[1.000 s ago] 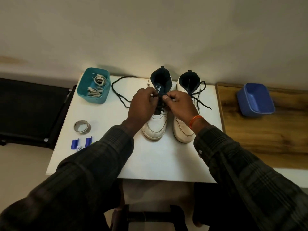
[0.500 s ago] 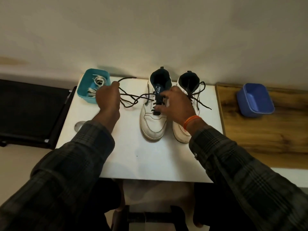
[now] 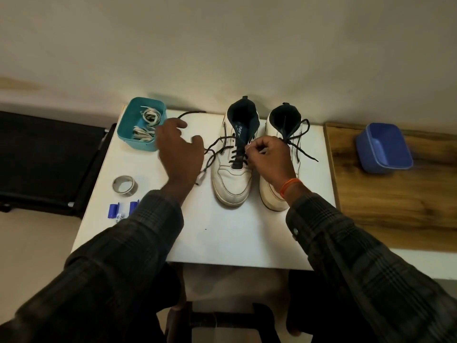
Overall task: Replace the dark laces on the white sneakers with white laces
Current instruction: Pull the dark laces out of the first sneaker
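So we're mid-unlacing on the left sneaker (image 3: 232,169), which sits at about 12 o'clock on the white counter (image 3: 222,238) with the right sneaker (image 3: 278,169) touching or just beside it at 1 o'clock. The right hand (image 3: 270,159) has its grip pinched together on the dark lace (image 3: 222,144) right at the eyelets, fingers curled in tight. The left hand (image 3: 178,152) hovers out at 10 o'clock with fingers spread and relaxed, grip apart; the loose lace runs under or past it and I honestly can't tell if it's touching the lace. The lower rows look threaded, so I'd say this shoe is maybe half undone, and the right sneaker hasn't been unthreaded, its dark lace (image 3: 300,142) is just loosened at the top. Next move, I reckon: pull the crossings out row by row down to the toe, holding the shoe steady so it doesn't slide. The white laces (image 3: 146,125) are waiting in the teal bin (image 3: 138,142) at 10 o'clock.
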